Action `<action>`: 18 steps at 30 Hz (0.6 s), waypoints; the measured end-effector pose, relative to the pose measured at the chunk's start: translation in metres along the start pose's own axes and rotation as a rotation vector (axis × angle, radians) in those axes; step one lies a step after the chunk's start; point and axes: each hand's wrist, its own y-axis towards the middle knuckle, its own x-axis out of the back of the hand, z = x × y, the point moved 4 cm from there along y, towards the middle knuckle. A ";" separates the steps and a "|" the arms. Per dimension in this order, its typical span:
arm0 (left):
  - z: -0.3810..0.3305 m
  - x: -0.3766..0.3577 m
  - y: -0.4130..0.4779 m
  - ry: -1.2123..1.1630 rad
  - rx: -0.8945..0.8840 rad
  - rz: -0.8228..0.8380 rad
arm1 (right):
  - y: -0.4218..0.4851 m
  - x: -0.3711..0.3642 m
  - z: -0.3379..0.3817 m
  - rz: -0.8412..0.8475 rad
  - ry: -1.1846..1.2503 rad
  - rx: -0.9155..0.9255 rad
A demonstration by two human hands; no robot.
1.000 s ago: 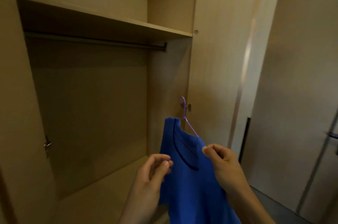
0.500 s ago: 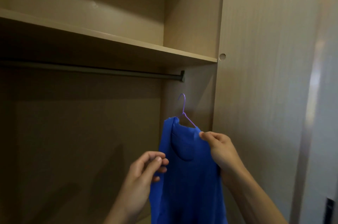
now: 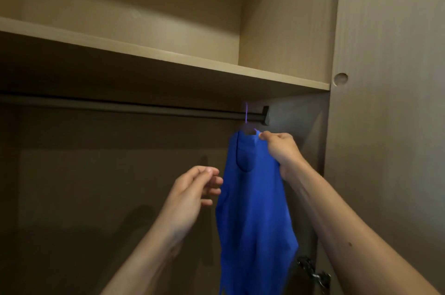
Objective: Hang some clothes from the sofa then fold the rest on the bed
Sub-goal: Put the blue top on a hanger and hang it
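A bright blue shirt [image 3: 255, 210] hangs on a thin purple hanger [image 3: 246, 114]. The hanger's hook reaches up across the dark wardrobe rail [image 3: 134, 107], near the rail's right end. My right hand [image 3: 280, 150] pinches the shirt's right shoulder, over the hanger arm. To the left of the shirt, at chest height, my left hand [image 3: 192, 196] floats with loosely curled fingers and holds nothing. Whether the hook rests on the rail I cannot tell.
The wardrobe is bare inside. A wooden shelf [image 3: 168, 54] runs just above the rail. The rail bracket [image 3: 265, 115] sits on the right side panel [image 3: 385, 126]. A metal door hinge [image 3: 313, 273] shows at the lower right.
My right hand has lifted the shirt and hanger from below the rail up to it. My left hand has stayed off the shirt, to its left.
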 end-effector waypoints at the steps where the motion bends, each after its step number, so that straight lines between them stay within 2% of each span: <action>1: 0.000 -0.005 0.010 0.014 -0.007 0.000 | 0.011 -0.005 0.001 -0.004 -0.016 -0.010; 11: 0.027 -0.030 0.056 0.108 0.005 -0.028 | 0.107 -0.033 -0.024 0.068 -0.028 -0.118; 18: 0.050 -0.037 0.068 0.119 0.053 -0.053 | 0.137 -0.040 -0.060 0.111 -0.033 -0.171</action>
